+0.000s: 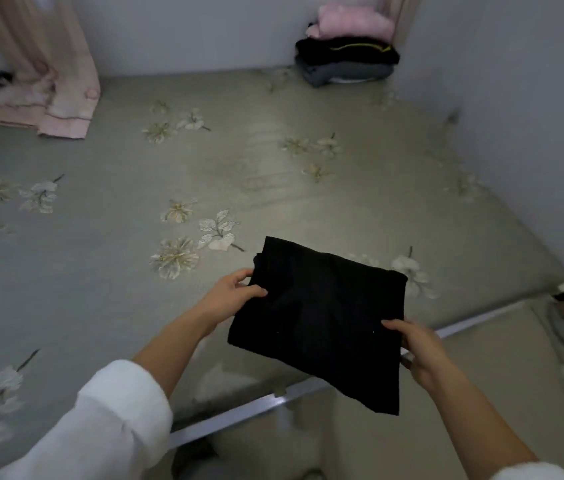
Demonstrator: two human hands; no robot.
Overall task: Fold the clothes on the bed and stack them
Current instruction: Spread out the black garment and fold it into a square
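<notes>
Both hands on it: left hand (230,296) pinches the far left edge of the folded black garment (322,320), right hand (419,355) grips the near right, fingers clamped, held over the bed (100,271) edge. The soft, limp square could sag open on the carry to the stack (346,53) in the far corner, where plush pink tops dark knits.

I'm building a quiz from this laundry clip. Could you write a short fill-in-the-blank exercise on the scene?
1. The left hand and right hand hold a folded garment coloured ____.
2. The top item of the stack by the far wall is ____.
3. The bed sheet is printed with ____.
Missing words: black; pink; flowers.
</notes>
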